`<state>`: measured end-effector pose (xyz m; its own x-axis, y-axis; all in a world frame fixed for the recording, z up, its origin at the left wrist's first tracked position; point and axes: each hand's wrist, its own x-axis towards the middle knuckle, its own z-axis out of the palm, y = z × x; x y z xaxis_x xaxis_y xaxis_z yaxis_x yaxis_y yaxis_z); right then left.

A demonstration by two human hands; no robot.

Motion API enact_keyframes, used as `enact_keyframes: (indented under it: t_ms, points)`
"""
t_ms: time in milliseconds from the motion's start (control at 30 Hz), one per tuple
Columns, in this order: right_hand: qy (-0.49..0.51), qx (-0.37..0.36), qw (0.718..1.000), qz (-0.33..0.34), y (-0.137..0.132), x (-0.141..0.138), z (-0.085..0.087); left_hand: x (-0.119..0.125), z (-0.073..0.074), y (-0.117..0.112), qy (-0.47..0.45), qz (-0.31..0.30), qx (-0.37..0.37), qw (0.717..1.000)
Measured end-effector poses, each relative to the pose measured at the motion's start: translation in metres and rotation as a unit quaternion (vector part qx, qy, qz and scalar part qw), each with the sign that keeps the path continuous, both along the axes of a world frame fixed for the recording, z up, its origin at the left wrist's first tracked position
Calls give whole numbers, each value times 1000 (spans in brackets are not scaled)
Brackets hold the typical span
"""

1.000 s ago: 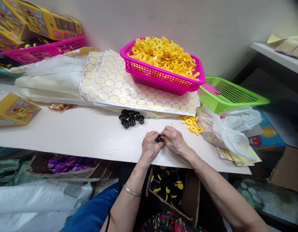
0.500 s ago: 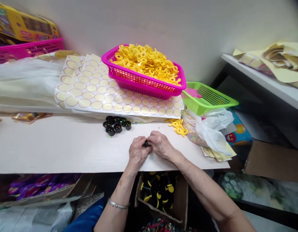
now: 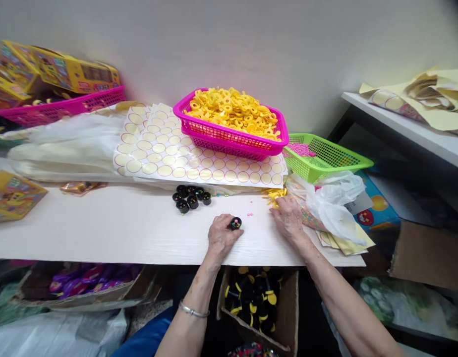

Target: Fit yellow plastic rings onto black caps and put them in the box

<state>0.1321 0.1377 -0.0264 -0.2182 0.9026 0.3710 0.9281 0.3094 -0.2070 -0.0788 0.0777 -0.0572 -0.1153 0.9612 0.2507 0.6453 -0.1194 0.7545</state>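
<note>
My left hand [image 3: 221,235] rests on the white table [image 3: 102,228] and pinches a small black cap [image 3: 235,223] with coloured beads in it. My right hand [image 3: 288,214] has reached right to a little pile of yellow rings [image 3: 273,194] by the plastic bag; its fingers curl over the rings, and whether they hold one is hidden. A cluster of several black caps [image 3: 191,196] stands just beyond my left hand. A few loose beads [image 3: 249,214] lie between my hands.
A pink basket [image 3: 232,139] heaped with yellow rings sits on sticker sheets [image 3: 169,158]. A green basket [image 3: 325,158] and white plastic bag [image 3: 336,198] lie right. Below the table edge a cardboard box [image 3: 258,302] holds black and yellow pieces. Yellow boxes [image 3: 13,191] lie left.
My hands were together on the black cap. My right hand has let go and moved right to the yellow rings; my left hand keeps the cap.
</note>
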Motion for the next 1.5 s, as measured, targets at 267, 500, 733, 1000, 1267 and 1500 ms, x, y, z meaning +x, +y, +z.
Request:
enact_keyframes:
  t_ms: [267, 500, 733, 1000, 1267, 1500]
  points:
    - [85, -79, 993, 5, 3, -18, -1, -1, 0, -2, -13, -2, 8, 1000]
    - [254, -84, 959, 96, -1, 2, -10, -2, -4, -1, -101, 9, 16, 995]
    - [529, -184, 824, 85, -8, -5, -17, -6, 4, -9, -201, -9, 25, 979]
    - [635, -214, 741, 44, -11, 2, -11, -7, 6, -13, -184, 58, 98, 976]
    - [690, -241, 669, 133, -59, -6, 26, 44, 47, -45, -194, 23, 128, 972]
    - [675, -275, 670, 138, -99, -3, 35, 82, 62, -51, -486, -58, -114, 865]
